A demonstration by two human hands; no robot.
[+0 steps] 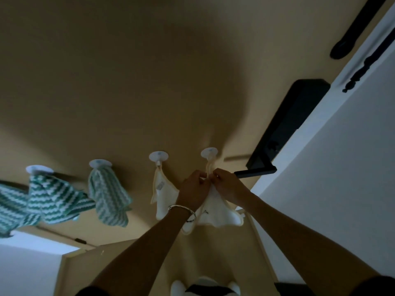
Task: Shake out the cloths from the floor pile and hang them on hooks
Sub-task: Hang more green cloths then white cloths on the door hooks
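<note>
A cream cloth (220, 212) hangs by its loop from the rightmost white hook (209, 152) on the tan door. My left hand (193, 192) and my right hand (227, 186) both pinch its top just below the hook. Another cream cloth (163, 195) hangs from the neighbouring hook (158, 156). Two green-and-white striped cloths (109, 195) (51, 199) hang from hooks (100, 163) (37, 168) further left. A third striped cloth (10, 210) shows at the left edge.
A black door lock with a lever handle (284, 133) sits right of the hooks, close to my right hand. The white door frame and wall (342, 167) run along the right. White slippers (205, 287) show at the bottom.
</note>
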